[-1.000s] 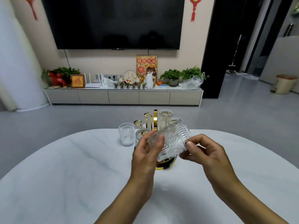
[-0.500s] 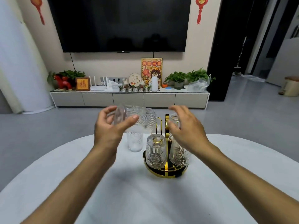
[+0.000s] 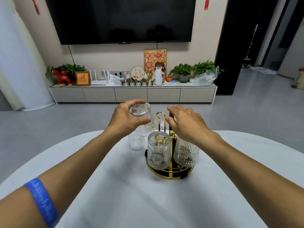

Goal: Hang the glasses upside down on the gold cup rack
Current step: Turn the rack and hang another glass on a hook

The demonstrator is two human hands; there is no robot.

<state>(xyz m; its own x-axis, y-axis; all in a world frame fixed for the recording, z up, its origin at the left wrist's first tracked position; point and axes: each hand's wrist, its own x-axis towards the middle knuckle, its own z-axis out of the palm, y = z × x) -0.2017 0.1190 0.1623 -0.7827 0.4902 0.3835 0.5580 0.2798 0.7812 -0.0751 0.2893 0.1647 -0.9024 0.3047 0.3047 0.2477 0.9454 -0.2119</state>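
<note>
The gold cup rack [image 3: 170,176] stands on the white marble table [image 3: 131,195], its round base near the table's middle. Two patterned glasses hang on it upside down: one at the front [image 3: 158,151] and one on the right [image 3: 186,153]. My left hand [image 3: 127,117] grips a third glass [image 3: 144,119], upside down, just left of a bare gold hook [image 3: 160,119]. My right hand [image 3: 185,124] hovers with fingers spread above the right glass, touching nothing I can see. Another glass [image 3: 136,142] stands upright on the table, left of the rack.
The table's curved far edge lies just beyond the rack, with grey floor behind. A low TV cabinet [image 3: 133,94] with plants and ornaments runs along the far wall under a large dark screen. A blue band [image 3: 42,201] circles my left forearm.
The glass went from both hands into my left hand alone, was turned upside down and carried to the rack's left hook. My right hand let go and moved over the right glass.
</note>
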